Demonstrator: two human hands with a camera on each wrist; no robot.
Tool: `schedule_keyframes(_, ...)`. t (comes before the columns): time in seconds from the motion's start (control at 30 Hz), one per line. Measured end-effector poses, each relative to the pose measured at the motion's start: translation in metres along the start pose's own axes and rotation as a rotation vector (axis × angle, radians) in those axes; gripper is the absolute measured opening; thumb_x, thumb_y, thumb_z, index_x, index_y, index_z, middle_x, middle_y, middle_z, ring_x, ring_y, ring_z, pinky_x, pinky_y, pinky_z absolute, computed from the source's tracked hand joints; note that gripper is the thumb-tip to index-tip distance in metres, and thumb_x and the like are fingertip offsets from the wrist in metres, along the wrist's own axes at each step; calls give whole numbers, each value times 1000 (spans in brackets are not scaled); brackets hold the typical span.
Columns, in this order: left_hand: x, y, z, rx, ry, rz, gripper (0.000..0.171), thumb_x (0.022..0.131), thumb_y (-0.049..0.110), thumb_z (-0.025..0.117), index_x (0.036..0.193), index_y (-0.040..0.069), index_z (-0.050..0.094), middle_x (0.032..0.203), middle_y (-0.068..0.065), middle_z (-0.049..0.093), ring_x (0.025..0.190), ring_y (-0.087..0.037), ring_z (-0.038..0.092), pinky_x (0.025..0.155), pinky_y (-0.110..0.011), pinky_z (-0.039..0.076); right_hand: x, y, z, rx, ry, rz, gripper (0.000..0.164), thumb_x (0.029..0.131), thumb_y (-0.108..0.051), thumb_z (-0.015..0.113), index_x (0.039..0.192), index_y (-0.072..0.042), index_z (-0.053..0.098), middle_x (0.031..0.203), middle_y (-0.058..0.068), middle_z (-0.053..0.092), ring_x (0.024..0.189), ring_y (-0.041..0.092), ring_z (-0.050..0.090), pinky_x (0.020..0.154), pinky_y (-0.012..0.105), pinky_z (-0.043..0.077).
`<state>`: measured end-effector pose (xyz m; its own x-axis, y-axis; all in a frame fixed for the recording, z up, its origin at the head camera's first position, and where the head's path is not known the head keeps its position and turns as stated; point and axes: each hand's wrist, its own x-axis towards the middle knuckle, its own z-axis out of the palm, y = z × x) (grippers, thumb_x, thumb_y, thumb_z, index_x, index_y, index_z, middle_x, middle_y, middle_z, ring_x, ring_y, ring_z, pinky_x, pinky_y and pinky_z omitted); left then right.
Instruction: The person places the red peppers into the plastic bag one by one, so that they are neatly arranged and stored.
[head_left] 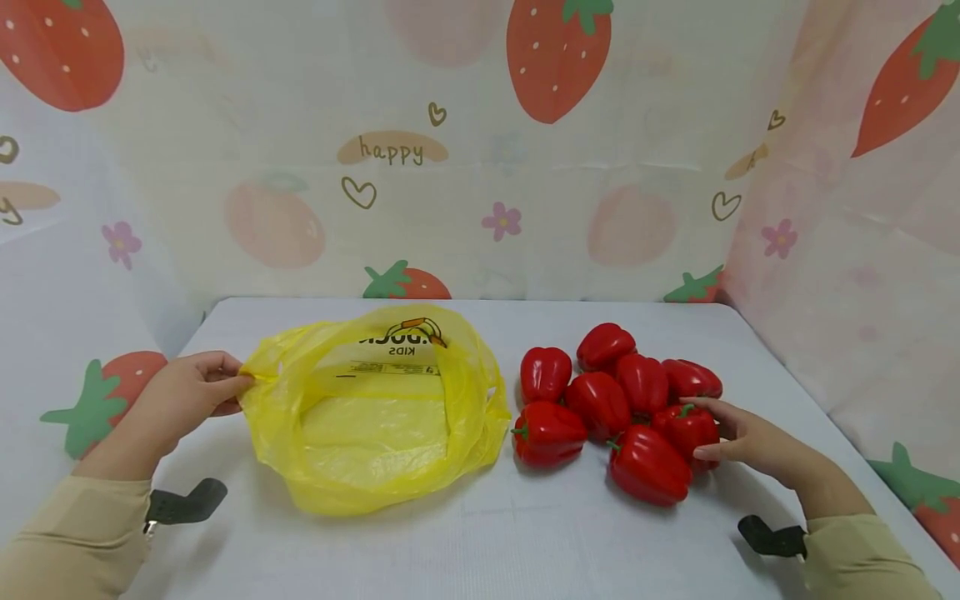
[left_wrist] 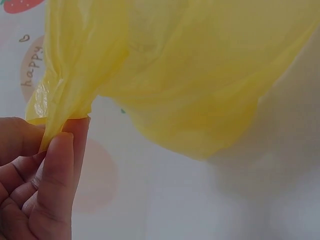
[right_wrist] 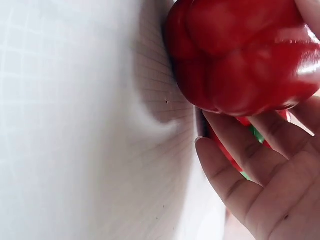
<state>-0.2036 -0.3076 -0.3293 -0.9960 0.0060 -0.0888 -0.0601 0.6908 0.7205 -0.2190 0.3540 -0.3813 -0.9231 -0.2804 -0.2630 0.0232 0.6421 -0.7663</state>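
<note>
At the left, my left hand pinches the left edge of a yellow plastic bag. Its mouth gapes toward me, and printing shows on its inner back wall. The left wrist view has the bunched plastic between thumb and fingers. On the right, my right hand grips a glossy red bell pepper with a green stem, thumb in front and fingers over the far side. Seen from the right wrist, that pepper sits close over the table, fingers along its side.
Several more red bell peppers lie clustered between the bag and my right hand, one directly beside the gripped pepper. Everything stands on a white table. Strawberry-printed cloth hangs behind it and at both sides.
</note>
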Motion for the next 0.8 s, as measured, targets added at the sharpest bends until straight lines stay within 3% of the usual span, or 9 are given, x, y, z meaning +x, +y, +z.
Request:
schedule_keyframes(0.27, 1, 0, 2, 11, -2, -6, 40, 89, 38, 57, 108, 2, 57, 99, -9, 62, 80, -15, 63, 74, -29, 54, 2, 4, 4, -9, -10, 35, 78, 78, -30, 70, 138, -3, 30, 126, 20, 45, 110, 30, 47, 81, 42, 51)
schedule_keyframes(0.8, 1, 2, 0, 18, -6, -7, 42, 89, 39, 56, 108, 3, 56, 101, -9, 63, 83, -17, 63, 76, -32, 54, 11, -3, 11, -83, -15, 29, 85, 74, -34, 73, 140, -7, 27, 128, 22, 40, 115, 38, 38, 77, 44, 52)
